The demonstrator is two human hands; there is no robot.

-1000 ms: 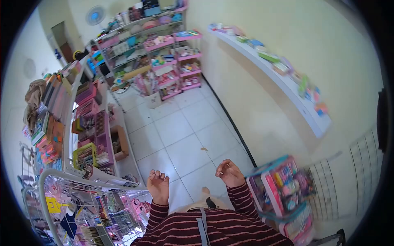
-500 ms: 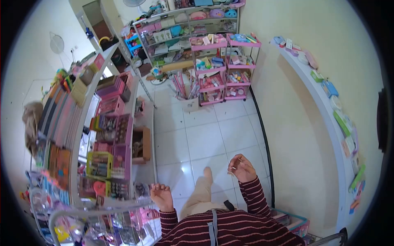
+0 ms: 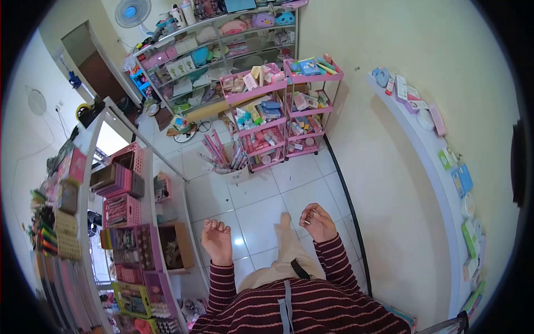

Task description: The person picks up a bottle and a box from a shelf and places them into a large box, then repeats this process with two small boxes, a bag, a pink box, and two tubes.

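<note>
Both of my hands hang in front of the striped shirt, above the white tiled floor. My left hand has its palm turned up and its fingers loosely curled and apart, with nothing in it. A short way to the right, my right hand has bent fingers, and a thin pale item shows between them, too small to name. Neither hand touches a shelf or a cart. Nearest to my left hand is a cardboard box on the left shelving.
Two pink tiered carts with small packages stand ahead, beside a white bin of long rolls. Behind them is a glass display case. Shelving with baskets runs along the left, and a narrow wall shelf along the right.
The view has moved forward, so the carts and bin are nearer and lower. The left shelving has shifted left. My left hand has risen slightly, and my right hand sits slightly farther left.
</note>
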